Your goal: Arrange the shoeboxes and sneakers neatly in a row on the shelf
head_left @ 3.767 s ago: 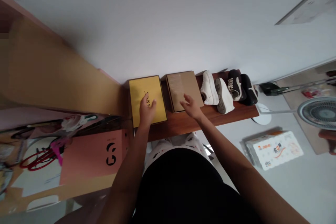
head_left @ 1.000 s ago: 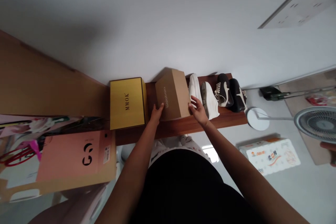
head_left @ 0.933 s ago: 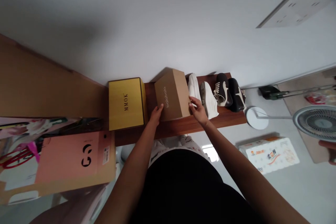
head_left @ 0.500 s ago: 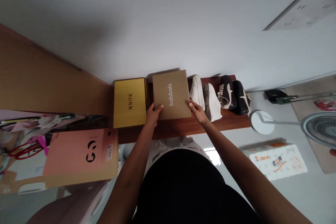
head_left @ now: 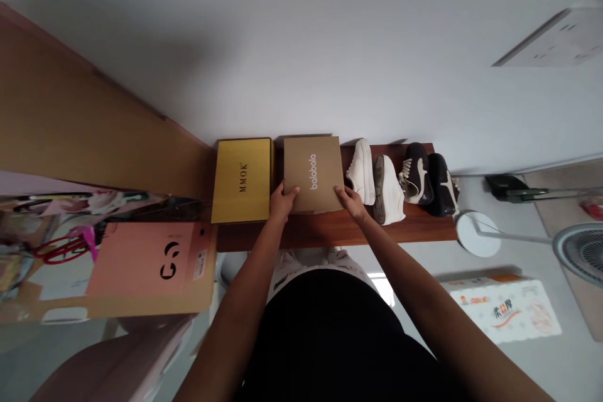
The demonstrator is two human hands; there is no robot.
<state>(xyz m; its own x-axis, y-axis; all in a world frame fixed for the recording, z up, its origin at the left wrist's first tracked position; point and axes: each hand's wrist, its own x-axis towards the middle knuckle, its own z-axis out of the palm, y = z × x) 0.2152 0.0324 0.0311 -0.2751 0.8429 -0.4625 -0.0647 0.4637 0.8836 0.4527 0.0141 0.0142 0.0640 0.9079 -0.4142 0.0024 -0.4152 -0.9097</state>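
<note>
A brown cardboard shoe box (head_left: 313,173) marked "balabala" lies flat on a dark wooden shelf (head_left: 339,232) against the white wall. My left hand (head_left: 281,200) grips its near left corner, fingers curled over the lid. My right hand (head_left: 349,201) holds its near right corner. Touching the brown box's left side is a yellow box (head_left: 242,179) marked "MMOK". To the right stand a pair of white sneakers (head_left: 377,177) and a pair of dark shoes (head_left: 431,177).
A pink carton (head_left: 151,260) and cluttered bags sit at lower left, beside a tall brown panel (head_left: 85,132). On the floor at right are a fan with a white round base (head_left: 475,232) and a pack of tissue rolls (head_left: 506,308).
The brown box was tilted up on its edge a second ago; it now lies flat with its printed lid up, close beside the yellow box. Both hands stay on its near corners.
</note>
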